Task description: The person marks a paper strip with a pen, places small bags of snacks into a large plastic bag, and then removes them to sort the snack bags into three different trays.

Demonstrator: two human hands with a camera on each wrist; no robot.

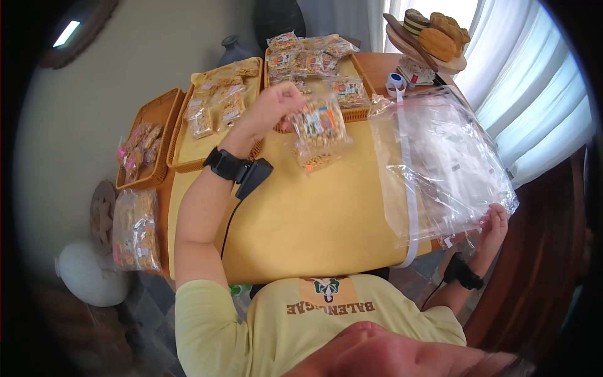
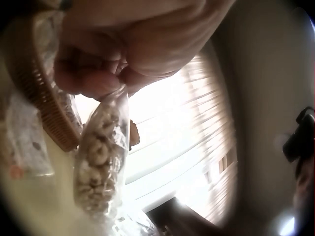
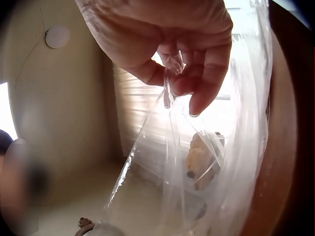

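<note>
Head view: we read upside-down "BALEN" on the shirt (image 1: 352, 342), other letters unclear; the packet (image 1: 320, 125)'s label is too small. Our left hand (image 1: 274, 108) pinches it above the table (image 1: 301, 220); our right (image 1: 494, 225) pinches the clear plastic (image 1: 449, 157), glare masking its folds.

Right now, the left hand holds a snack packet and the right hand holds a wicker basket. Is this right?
Not fully: the right hand holds a clear plastic bag, not a wicker basket, as the right wrist view shows. The left hand does hold a snack packet.
</note>
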